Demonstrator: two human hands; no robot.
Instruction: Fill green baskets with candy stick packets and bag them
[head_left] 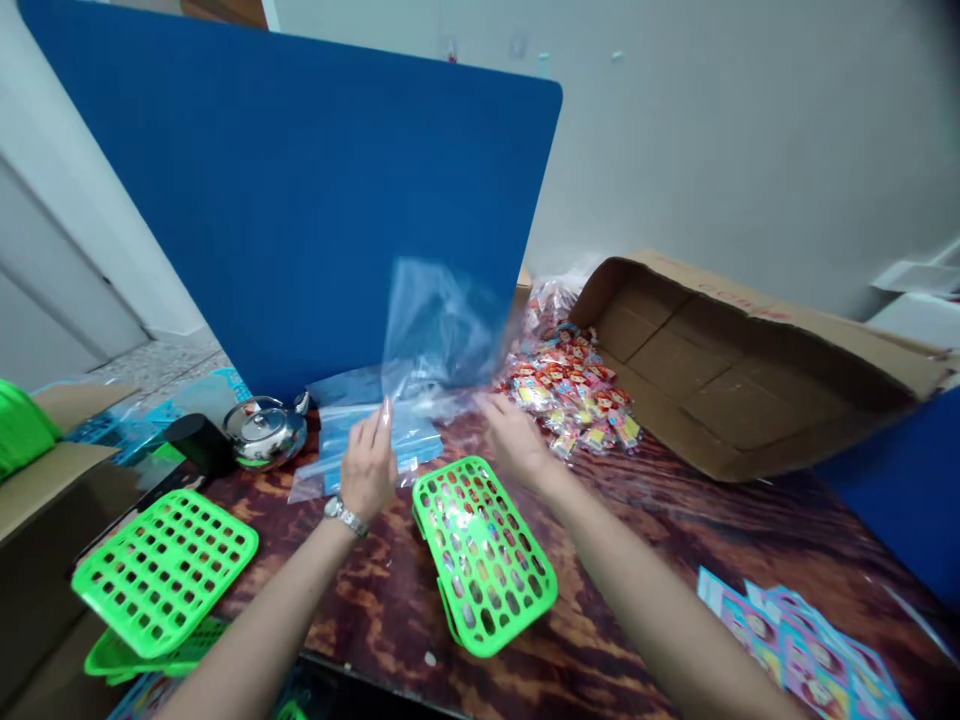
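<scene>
A clear plastic bag (442,320) hangs upright and spread out between my two hands, blurred by motion. My left hand (369,460), with a silver watch at its wrist, pinches the bag's lower left edge. At the lower right edge my right hand (514,435) is closed on the bag, its fingertips smeared. Just below and between the hands sits a closed green plastic basket (484,555) with oval holes, and colourful items show through them. Behind my left hand lie more clear bags (330,425), flat on the table.
Small packaged items (570,380) are heaped before a tipped cardboard box (690,370). Printed cards (802,650) lie at front right. A green lattice lid (169,570), a metal teapot (266,432) and a black cylinder (199,445) are on the left. A blue panel (315,200) rises behind.
</scene>
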